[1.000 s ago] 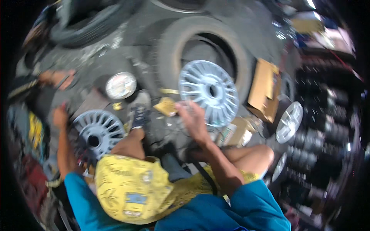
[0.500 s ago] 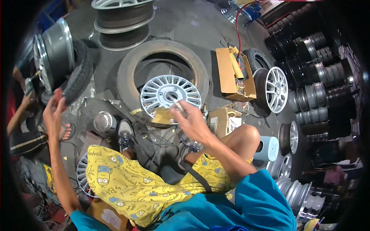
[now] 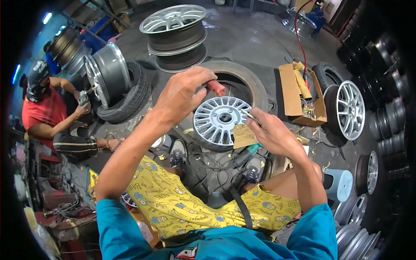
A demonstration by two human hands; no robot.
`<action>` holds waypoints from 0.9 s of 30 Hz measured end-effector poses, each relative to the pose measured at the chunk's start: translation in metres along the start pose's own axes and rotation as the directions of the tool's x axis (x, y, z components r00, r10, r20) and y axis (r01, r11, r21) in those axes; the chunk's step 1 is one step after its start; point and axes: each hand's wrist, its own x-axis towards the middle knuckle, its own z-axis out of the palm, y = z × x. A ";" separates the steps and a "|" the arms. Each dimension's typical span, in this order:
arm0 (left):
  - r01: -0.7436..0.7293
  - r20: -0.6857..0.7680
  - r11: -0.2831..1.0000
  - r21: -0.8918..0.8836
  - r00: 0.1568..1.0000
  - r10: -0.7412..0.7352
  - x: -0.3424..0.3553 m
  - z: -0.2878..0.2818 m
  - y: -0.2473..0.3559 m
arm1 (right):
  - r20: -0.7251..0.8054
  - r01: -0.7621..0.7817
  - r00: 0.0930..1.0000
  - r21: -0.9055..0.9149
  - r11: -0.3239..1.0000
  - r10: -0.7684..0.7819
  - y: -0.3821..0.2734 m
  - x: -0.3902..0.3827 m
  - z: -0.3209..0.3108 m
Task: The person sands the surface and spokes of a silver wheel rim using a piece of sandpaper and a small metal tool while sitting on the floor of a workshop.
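Observation:
My left hand [image 3: 184,93] is raised over the far side of the wheel, fingers closed round a short red stick [image 3: 216,88] with a rough end. To its right, my right hand [image 3: 271,132] pinches a thin metal tool [image 3: 247,113]. A brown sheet of paper [image 3: 243,138] shows below those fingers, in front of the wheel; whether they grip it too, I cannot tell. Beneath both hands, a silver multi-spoke wheel [image 3: 210,123] rests face up, leaning on a bare tyre [image 3: 253,80]. A green-and-black power tool [image 3: 249,154] lies between my feet.
At left, a co-worker in a red top [image 3: 41,110] holds a tool against a large rim [image 3: 115,65]. Stacked rims [image 3: 173,41] stand beyond the tyre. To the right are a cardboard box [image 3: 290,97], a white-spoked wheel [image 3: 351,110] and a light-blue stool [image 3: 342,184]. Cables cross the floor.
My left hand has come from far left to the middle with the red stick. The brown sheet has shifted rightward over the wheel along with my right hand. The view has turned left.

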 end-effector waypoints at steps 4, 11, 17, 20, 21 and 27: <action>0.068 -0.014 0.996 0.064 0.998 -0.068 -0.010 0.023 -0.005 | 0.018 0.124 0.992 0.030 0.992 -0.124 0.031 -0.001 0.002; 0.040 0.057 0.993 0.108 0.997 -0.046 -0.003 0.041 0.000 | 0.052 0.119 0.991 0.112 0.987 -0.126 0.042 -0.002 0.003; -0.133 0.068 0.979 0.152 0.990 0.124 0.006 0.061 0.004 | -0.017 0.076 0.997 0.208 0.975 -0.075 0.053 0.005 0.015; -0.177 0.064 0.975 0.137 0.983 0.169 0.007 0.066 0.007 | 0.024 0.031 0.999 0.219 0.975 -0.037 0.056 0.009 0.019; -0.168 0.055 0.978 0.121 0.985 0.162 0.007 0.069 0.008 | 0.039 0.057 0.997 0.237 0.970 -0.069 0.059 0.011 0.020; -0.150 -0.010 0.989 -0.011 0.989 0.150 0.002 0.060 0.009 | 0.240 -0.015 0.964 0.480 0.877 -0.115 0.063 0.020 0.019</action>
